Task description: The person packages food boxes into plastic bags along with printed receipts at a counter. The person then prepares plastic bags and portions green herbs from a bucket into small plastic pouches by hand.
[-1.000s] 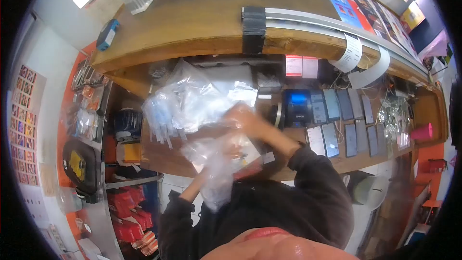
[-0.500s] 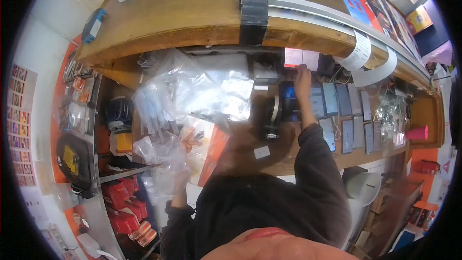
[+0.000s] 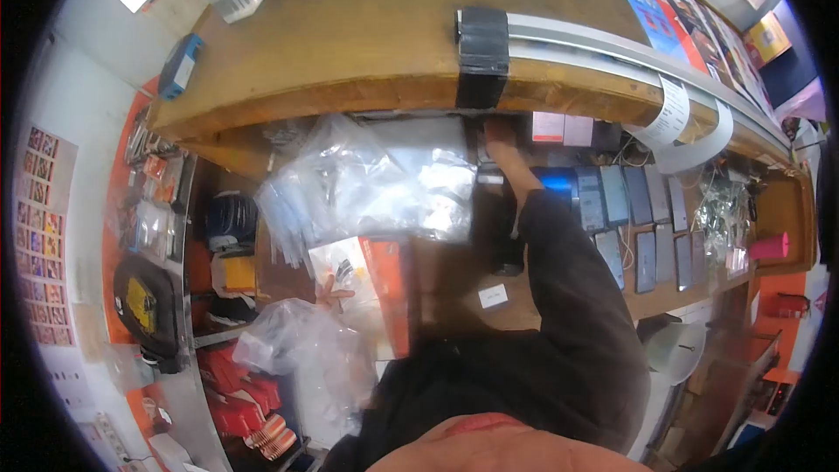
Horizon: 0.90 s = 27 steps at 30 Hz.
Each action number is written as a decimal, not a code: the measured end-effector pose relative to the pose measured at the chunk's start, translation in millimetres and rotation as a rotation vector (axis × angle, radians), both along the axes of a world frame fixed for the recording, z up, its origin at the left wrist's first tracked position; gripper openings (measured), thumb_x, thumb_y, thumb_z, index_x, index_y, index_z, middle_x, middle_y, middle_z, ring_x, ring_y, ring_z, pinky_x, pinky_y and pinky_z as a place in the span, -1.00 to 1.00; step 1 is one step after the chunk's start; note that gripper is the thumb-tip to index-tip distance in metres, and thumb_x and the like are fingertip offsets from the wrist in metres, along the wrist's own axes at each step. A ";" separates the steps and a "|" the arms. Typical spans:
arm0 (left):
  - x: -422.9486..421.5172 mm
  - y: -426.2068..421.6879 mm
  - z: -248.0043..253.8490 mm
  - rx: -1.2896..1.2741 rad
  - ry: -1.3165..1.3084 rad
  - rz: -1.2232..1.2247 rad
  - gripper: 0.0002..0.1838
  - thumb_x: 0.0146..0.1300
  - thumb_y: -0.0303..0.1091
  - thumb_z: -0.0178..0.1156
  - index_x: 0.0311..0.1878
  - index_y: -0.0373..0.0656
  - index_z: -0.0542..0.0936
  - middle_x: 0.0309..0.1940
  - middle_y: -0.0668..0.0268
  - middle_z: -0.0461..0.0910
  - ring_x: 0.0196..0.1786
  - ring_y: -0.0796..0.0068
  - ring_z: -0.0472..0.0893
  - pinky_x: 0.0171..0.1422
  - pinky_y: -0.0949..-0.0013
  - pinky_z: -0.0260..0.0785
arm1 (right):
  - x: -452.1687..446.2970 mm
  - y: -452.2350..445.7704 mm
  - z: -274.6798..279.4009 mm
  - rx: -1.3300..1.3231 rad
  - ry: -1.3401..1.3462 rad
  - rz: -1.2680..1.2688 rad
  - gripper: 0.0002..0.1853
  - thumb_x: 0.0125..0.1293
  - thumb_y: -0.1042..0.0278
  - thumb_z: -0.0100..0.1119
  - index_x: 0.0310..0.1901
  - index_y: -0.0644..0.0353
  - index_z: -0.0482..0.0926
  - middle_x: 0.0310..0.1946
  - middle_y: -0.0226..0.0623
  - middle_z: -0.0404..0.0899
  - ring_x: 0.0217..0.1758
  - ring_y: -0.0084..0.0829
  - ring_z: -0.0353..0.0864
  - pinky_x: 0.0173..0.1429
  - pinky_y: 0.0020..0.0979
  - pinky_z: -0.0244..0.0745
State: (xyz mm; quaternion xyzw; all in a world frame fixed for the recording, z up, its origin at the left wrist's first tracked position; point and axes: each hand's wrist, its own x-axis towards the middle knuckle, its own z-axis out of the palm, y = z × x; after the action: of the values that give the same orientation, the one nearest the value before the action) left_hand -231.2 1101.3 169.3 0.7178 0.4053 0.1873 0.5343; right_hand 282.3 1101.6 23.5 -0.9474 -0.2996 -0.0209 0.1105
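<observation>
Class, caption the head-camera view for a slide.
Left hand at a white-and-orange paper sheet, right hand reaching below a brown wooden counter.

Right hand (image 3: 498,135) extended forward, blurred | left hand (image 3: 335,296) partly hidden, fingers (image 3: 327,285) spread

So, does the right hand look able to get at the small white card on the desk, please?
Probably yes: the small white card lies uncovered on the desk, though the right hand would need to draw back first.

Wooden ledge (image 3: 350,92) seems to bar room beyond right grip (image 3: 499,138).
</observation>
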 end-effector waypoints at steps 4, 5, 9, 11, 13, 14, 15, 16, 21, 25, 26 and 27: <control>14.3 2.5 -19.0 0.022 0.005 -0.015 -0.42 -0.01 -0.37 0.25 0.15 -0.27 0.41 0.04 0.02 0.47 0.09 0.15 0.44 0.21 0.24 0.25 | -7.2 -13.3 13.9 -0.096 -0.022 0.112 -0.80 0.22 0.40 0.02 -0.18 0.18 0.60 -0.20 -0.07 0.61 -0.03 -0.10 0.61 -0.08 -0.20 0.59; 21.0 6.0 -24.2 0.037 0.000 -0.024 -0.42 0.00 -0.37 0.24 0.15 -0.27 0.41 0.04 0.01 0.47 0.09 0.15 0.44 0.20 0.24 0.25 | -8.4 -16.4 13.5 -0.103 -0.020 0.109 -0.80 0.22 0.40 0.02 -0.18 0.18 0.60 -0.20 -0.07 0.61 -0.03 -0.10 0.61 -0.08 -0.20 0.59; 40.1 12.9 -31.2 0.078 -0.007 -0.028 -0.44 0.02 -0.39 0.22 0.15 -0.28 0.40 0.04 0.00 0.47 0.08 0.15 0.45 0.19 0.24 0.26 | -6.8 -32.9 -5.9 0.192 0.006 0.119 -0.91 0.08 0.42 0.19 -0.34 0.14 0.56 -0.30 -0.15 0.57 -0.18 -0.07 0.56 0.03 -0.13 0.44; 46.6 13.1 -37.1 0.101 0.000 -0.031 -0.45 0.02 -0.39 0.21 0.15 -0.29 0.40 0.04 -0.01 0.46 0.08 0.15 0.45 0.19 0.25 0.26 | -5.0 -35.7 -9.5 0.371 -0.073 0.198 -0.88 -0.04 0.43 0.29 -0.43 0.13 0.55 -0.41 -0.17 0.56 -0.24 -0.07 0.53 -0.02 -0.17 0.42; 50.8 12.8 -40.8 0.129 0.000 -0.031 -0.45 0.03 -0.40 0.20 0.15 -0.30 0.40 0.04 -0.02 0.46 0.07 0.15 0.45 0.18 0.25 0.26 | -8.6 -38.2 -2.1 0.457 -0.036 0.196 -0.87 -0.05 0.40 0.32 -0.46 0.14 0.55 -0.43 -0.17 0.56 -0.26 -0.09 0.54 -0.04 -0.18 0.43; 52.0 11.8 -43.5 0.140 0.003 -0.029 -0.46 0.04 -0.40 0.19 0.15 -0.30 0.40 0.04 -0.02 0.46 0.07 0.15 0.45 0.18 0.25 0.27 | -11.2 -39.3 1.1 0.539 0.008 0.194 -0.86 -0.06 0.38 0.35 -0.49 0.15 0.56 -0.45 -0.17 0.57 -0.28 -0.10 0.56 -0.07 -0.20 0.45; 52.4 13.1 -47.8 0.155 0.004 -0.025 -0.46 0.04 -0.41 0.19 0.15 -0.30 0.39 0.04 -0.02 0.46 0.07 0.15 0.45 0.17 0.25 0.27 | -13.1 -40.2 4.9 0.544 0.008 0.196 -0.86 -0.06 0.38 0.35 -0.49 0.15 0.56 -0.45 -0.17 0.57 -0.28 -0.10 0.56 -0.07 -0.20 0.45; 51.8 15.1 -49.5 0.164 0.005 -0.016 -0.47 0.05 -0.41 0.18 0.15 -0.30 0.39 0.04 -0.03 0.46 0.07 0.15 0.45 0.17 0.25 0.27 | -12.9 -40.4 9.4 0.520 0.132 0.177 -0.83 -0.09 0.35 0.38 -0.50 0.16 0.57 -0.46 -0.17 0.58 -0.31 -0.13 0.58 -0.11 -0.22 0.46; 53.4 16.4 -57.9 0.219 0.012 0.017 -0.49 0.07 -0.43 0.16 0.15 -0.32 0.39 0.04 -0.05 0.45 0.06 0.14 0.46 0.16 0.26 0.28 | 6.1 -41.4 -0.2 0.388 0.121 0.212 -0.77 -0.16 0.28 0.46 -0.52 0.18 0.60 -0.50 -0.19 0.61 -0.38 -0.21 0.62 -0.24 -0.26 0.49; 58.2 23.7 -43.7 0.260 0.124 -0.028 -0.50 0.09 -0.44 0.13 0.15 -0.33 0.38 0.04 -0.06 0.45 0.05 0.14 0.46 0.14 0.26 0.29 | -1.5 -42.5 5.9 0.564 0.151 0.189 -0.83 -0.10 0.37 0.41 -0.52 0.17 0.57 -0.54 -0.21 0.60 -0.42 -0.22 0.61 -0.26 -0.27 0.50; 59.0 26.2 -39.6 0.269 0.193 -0.062 -0.50 0.09 -0.44 0.13 0.15 -0.33 0.38 0.04 -0.07 0.45 0.05 0.14 0.46 0.14 0.26 0.29 | -6.4 -43.0 13.9 0.684 0.116 0.145 -0.85 -0.08 0.42 0.38 -0.52 0.17 0.55 -0.54 -0.21 0.59 -0.43 -0.19 0.60 -0.28 -0.25 0.49; 58.6 26.6 -37.8 0.334 0.245 -0.104 -0.51 0.10 -0.45 0.12 0.15 -0.33 0.38 0.04 -0.07 0.45 0.05 0.14 0.46 0.14 0.26 0.29 | -11.6 -42.9 19.3 0.741 0.073 0.138 -0.87 -0.05 0.54 0.32 -0.44 0.18 0.56 -0.53 -0.20 0.59 -0.43 -0.22 0.61 -0.30 -0.27 0.49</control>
State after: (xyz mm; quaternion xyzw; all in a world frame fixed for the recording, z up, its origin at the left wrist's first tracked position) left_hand -172.6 1127.9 131.5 0.8337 0.3928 0.1354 0.3638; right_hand 270.6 1058.7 42.8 -0.8210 -0.3306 -0.0867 0.4573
